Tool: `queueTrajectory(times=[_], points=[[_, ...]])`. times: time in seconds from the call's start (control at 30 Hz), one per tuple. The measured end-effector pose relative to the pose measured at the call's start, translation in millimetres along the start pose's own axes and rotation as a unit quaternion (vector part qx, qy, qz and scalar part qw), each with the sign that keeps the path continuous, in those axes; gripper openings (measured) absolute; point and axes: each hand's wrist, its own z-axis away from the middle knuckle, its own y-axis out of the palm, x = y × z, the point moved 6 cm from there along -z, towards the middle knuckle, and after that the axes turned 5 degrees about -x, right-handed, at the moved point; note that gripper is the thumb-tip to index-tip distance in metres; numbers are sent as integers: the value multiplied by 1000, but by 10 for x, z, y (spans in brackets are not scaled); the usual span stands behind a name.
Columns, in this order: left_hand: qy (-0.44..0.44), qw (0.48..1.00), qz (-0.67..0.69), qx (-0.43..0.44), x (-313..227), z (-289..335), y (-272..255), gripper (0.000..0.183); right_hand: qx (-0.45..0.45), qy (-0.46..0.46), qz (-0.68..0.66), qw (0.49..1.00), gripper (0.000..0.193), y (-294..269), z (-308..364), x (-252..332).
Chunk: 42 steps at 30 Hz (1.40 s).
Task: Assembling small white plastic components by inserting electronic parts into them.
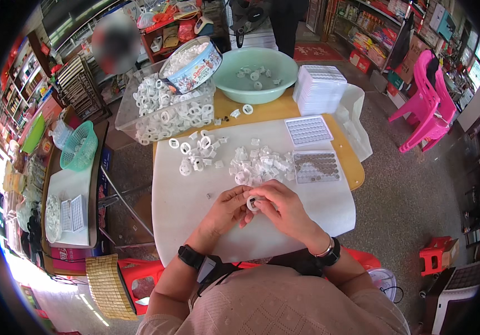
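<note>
Close together over the near part of the white-covered table, my left hand (226,209) and my right hand (287,211) meet at a small round white plastic part (252,204) with a dark centre. Left-hand fingers grip it from the side, while the right thumb and fingertips press on it from above. Just beyond my hands lies a heap of small clear-white plastic pieces (259,163). Left of that heap sits a group of round white parts (195,149). A tray (318,167) partly filled with small greyish pieces lies to the right, with another white compartment tray (308,130) behind it.
A clear bin (164,125) of white parts stands back left, with a round tin (195,75) on it. Beside it are a green basin (257,92) and stacked white trays (319,92). A side table holds a green basket (81,148); a pink chair (427,103) stands right.
</note>
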Motion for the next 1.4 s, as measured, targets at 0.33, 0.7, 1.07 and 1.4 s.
queueTrajectory(times=[0.33,0.7,1.07,1.4], points=[[51,998,-31,-9,-36,-7,59,27,-72,324,-323,886,11,86,118,-470],[65,997,-32,22,11,-37,20,30,-58,369,-324,869,10,75,196,-529],[62,998,11,-16,-21,-13,-45,29,-178,92,210,957,5,-911,46,-608],[52,998,12,-19,-43,-15,-38,29,-108,-22,340,934,6,-386,-312,-572]])
